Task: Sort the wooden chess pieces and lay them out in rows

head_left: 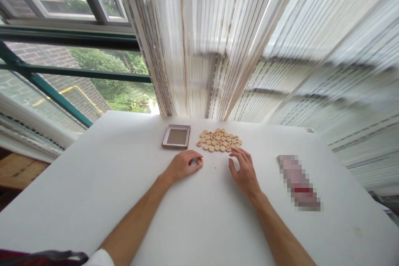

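My left hand pinches a Chinese chess piece with a red character on its face, between thumb and fingertips at the table surface. Just beyond it spreads a flat cluster of round wooden Chinese chess pieces. Most of these lie blank side up, and several show red or black characters. My right hand is at the cluster's near right edge, its thumb and fingers apart. Its fingertips reach a red-marked piece; whether they touch it I cannot tell. Left of the cluster sits a shallow open box.
All of this is on a white table. A blurred-out flat object lies to the right. Striped string curtains hang along the far edge, and a window with a green rail is at the left.
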Motion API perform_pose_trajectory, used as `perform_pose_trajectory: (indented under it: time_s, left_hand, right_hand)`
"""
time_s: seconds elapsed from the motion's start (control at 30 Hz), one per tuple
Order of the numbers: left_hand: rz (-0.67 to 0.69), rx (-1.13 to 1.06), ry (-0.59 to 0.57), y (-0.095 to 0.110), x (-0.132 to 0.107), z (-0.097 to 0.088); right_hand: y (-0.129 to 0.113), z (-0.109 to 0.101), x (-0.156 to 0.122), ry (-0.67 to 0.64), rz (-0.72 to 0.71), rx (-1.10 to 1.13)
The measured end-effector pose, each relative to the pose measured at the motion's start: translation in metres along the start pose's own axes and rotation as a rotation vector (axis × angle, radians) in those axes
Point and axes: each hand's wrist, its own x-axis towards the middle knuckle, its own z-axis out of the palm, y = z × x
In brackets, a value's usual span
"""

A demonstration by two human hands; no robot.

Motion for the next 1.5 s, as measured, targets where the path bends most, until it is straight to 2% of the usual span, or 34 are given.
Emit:
perform_pose_trajectory:
  time_s: [0.13, 0.3, 0.5, 0.77, 0.93, 1.07, 1.17, 1.33, 1.5]
  left_hand:
    - [-0.001, -0.009, -0.005, -0.001, 0.0, -0.001]
    - [-0.005, -0.012, -0.008, -0.001, 0.0, -0.002]
    - [-0.007, -0.018, 0.014, 0.0, 0.0, 0.0]
    - [-0.002, -0.015, 0.006, 0.0, -0.001, -0.001]
    - [-0.006, 0.005, -0.001, -0.001, 0.0, -0.001]
    - [0.02, 0.027, -0.003, 0.003, 0.0, -0.003]
    - [0.062, 0.024, 0.023, 0.015, 0.0, -0.001]
    - [-0.004, -0.08, 0.052, 0.037, -0.005, 0.012]
    - [-0.138, -0.352, -0.042, 0.043, -0.009, 0.021]
  right_hand:
    - [0.001, 0.002, -0.002, -0.094, 0.024, -0.166]
    - [-0.001, 0.006, -0.003, -0.168, 0.03, -0.246]
    - [-0.007, 0.004, -0.004, -0.105, 0.035, -0.265]
    - [-0.01, 0.003, -0.005, -0.103, 0.083, -0.114]
    - [-0.004, 0.005, -0.005, -0.162, 0.081, -0.004]
    - [-0.013, 0.007, -0.008, -0.225, 0.067, 0.148]
    - [-0.025, 0.007, -0.011, -0.265, 0.033, 0.278]
    - [-0.039, 0.007, -0.014, -0.241, -0.014, 0.398]
    - [-0.044, 0.007, -0.017, -0.231, -0.026, 0.417]
